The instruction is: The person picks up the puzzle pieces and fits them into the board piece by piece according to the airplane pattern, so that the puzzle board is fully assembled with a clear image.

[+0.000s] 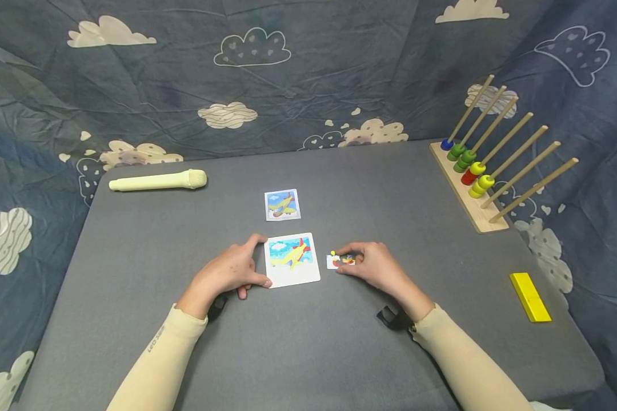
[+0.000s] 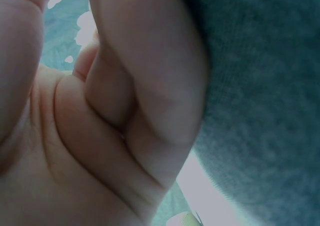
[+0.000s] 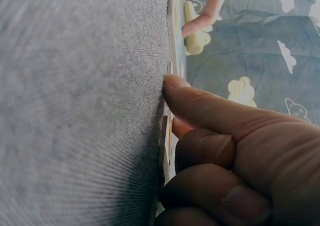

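A white-bordered airplane puzzle board (image 1: 294, 276) lies flat on the grey table in the head view. My left hand (image 1: 231, 268) is at its left edge, index fingertip by the upper corner and thumb on the lower one. Just right of the board, my right hand (image 1: 372, 264) pinches small picture pieces (image 1: 332, 262) between thumb and index finger, low over the tabletop. The fingers hide part of them, so their number is unclear. Above the board lies a smaller airplane picture card (image 1: 283, 205). My left palm fills much of the left wrist view.
A cream toy microphone (image 1: 156, 181) lies at the back left. At the right stands a wooden peg rack (image 1: 485, 218) with coloured beads on tall rods. A yellow block (image 1: 530, 297) lies near the right edge. Cloud-patterned cloth (image 1: 313, 80) hangs behind.
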A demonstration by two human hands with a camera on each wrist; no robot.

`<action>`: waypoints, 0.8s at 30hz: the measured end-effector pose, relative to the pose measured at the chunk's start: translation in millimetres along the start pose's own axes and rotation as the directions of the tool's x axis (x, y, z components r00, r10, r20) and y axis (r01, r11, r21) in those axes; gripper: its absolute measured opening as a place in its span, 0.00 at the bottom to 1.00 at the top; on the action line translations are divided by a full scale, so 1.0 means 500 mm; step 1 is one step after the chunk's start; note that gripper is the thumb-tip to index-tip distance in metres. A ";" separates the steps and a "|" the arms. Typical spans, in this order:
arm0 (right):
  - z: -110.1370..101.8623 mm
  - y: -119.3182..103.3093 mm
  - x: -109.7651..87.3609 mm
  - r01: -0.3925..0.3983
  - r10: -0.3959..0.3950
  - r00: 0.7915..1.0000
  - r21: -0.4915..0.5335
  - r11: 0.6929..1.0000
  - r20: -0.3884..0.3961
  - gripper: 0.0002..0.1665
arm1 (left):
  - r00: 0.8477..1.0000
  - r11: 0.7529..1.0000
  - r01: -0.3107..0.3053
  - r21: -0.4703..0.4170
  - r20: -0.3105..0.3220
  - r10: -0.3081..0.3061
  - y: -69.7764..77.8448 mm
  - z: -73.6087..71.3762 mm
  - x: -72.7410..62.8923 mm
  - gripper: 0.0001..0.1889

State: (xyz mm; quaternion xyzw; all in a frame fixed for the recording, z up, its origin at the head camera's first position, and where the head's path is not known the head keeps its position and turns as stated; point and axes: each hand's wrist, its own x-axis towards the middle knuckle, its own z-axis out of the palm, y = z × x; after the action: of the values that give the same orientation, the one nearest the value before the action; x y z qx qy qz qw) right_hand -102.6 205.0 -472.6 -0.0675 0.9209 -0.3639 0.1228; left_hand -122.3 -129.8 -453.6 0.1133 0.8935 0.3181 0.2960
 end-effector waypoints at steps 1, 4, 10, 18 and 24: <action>0.000 0.000 0.000 0.002 -0.002 1.000 0.000 1.000 -0.002 0.18 | 1.000 1.000 -0.001 0.000 -0.001 0.001 0.000 0.000 0.000 0.52; 0.000 0.000 -0.001 0.008 -0.008 1.000 0.000 1.000 -0.008 0.17 | 1.000 1.000 0.001 0.000 -0.002 -0.001 0.001 0.000 0.000 0.52; 0.003 -0.001 -0.002 0.007 -0.007 1.000 -0.002 1.000 -0.013 0.16 | 1.000 1.000 -0.005 0.006 -0.003 0.005 0.000 0.001 -0.003 0.52; -0.002 -0.009 0.002 0.046 -0.046 0.999 0.001 0.999 -0.029 0.17 | 1.000 1.000 -0.005 0.021 -0.017 0.005 0.005 0.004 -0.003 0.51; -0.002 -0.048 0.014 0.061 -0.061 0.998 0.014 0.998 -0.004 0.19 | 0.999 1.000 -0.003 0.030 -0.033 0.004 0.005 0.006 0.000 0.52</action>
State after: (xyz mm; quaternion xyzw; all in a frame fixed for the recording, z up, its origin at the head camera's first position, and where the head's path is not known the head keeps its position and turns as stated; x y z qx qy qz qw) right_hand -108.5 186.6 -456.4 -0.0941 0.9160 -0.3741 0.1103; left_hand -120.3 -126.6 -453.7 0.1141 0.9027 0.3070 0.2790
